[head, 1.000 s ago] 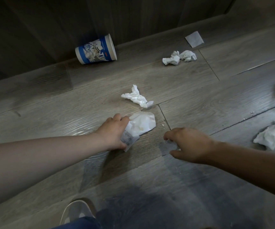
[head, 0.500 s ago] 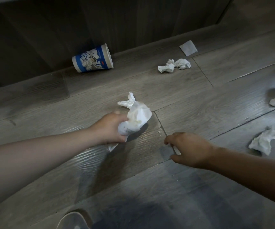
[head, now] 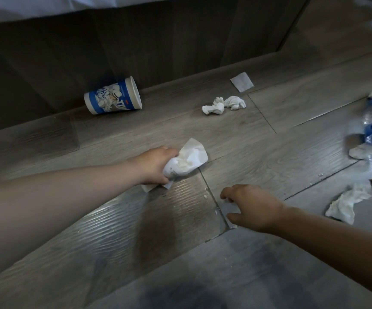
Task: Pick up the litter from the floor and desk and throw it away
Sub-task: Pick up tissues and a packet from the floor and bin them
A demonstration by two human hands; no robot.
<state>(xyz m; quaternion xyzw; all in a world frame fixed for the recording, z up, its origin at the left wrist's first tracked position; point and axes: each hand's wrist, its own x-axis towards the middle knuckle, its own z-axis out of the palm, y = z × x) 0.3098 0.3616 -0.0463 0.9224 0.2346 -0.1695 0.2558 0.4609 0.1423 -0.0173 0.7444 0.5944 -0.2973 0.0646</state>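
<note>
left hand [head: 152,167] grips crumpled paper [head: 186,160]

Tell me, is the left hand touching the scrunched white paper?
Touching. The head view shows the left hand with its fingers curled round one end of the scrunched white paper, with no gap between them.

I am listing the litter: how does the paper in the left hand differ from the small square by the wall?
The wad is crumpled; the square lies flat. The left hand grips the wad; the square lies loose on the floor. The wad looks bigger than the square. Both are white paper.
</note>
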